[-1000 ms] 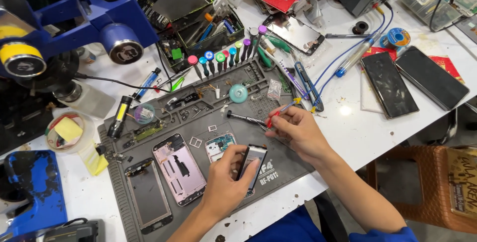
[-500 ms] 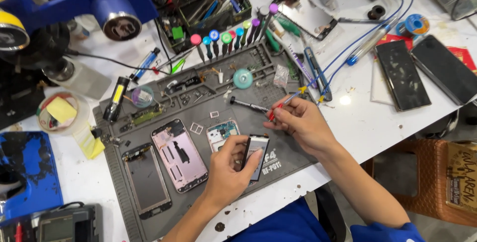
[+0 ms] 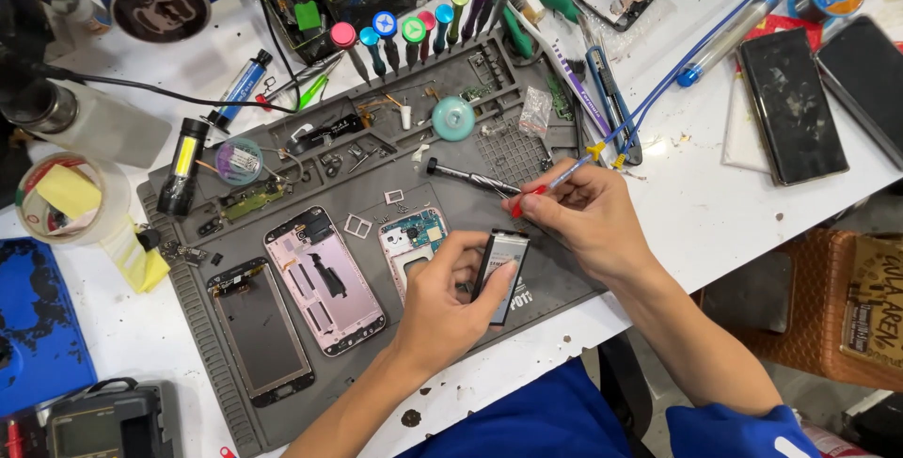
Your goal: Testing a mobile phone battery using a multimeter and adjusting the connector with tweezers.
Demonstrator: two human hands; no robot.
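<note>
Change since earlier frame: both hands sit a little lower and nearer the frame centre; the battery stays in the left hand and the red-tipped tool stays in the right.
Left hand (image 3: 442,303): lower centre of the frame, fingers closed around a flat black and silver rectangular phone battery (image 3: 500,263), thumb on its face, held on edge.
Battery position: just above the lower right part of the grey silicone repair mat (image 3: 555,279), right of the opened phone body with the blue circuit board (image 3: 414,237).
Right hand (image 3: 588,218): centre right, fingers pinched tight on a thin tool with a red tip (image 3: 527,199); the tip points left and down toward the top of the battery.
Contact of tip and battery: cannot tell.
Near right hand: black-handled metal screwdriver (image 3: 470,176) lying on the mat, just left of the knuckles.
Mat, left part: pink phone back housing (image 3: 324,279) and dark phone frame with screen (image 3: 259,326), side by side.
Mat, upper edge: row of colour-capped screwdrivers (image 3: 414,39) standing in slots.
Upper right of frame: two dark phones (image 3: 795,105) lying flat on the white table (image 3: 715,213).
</note>
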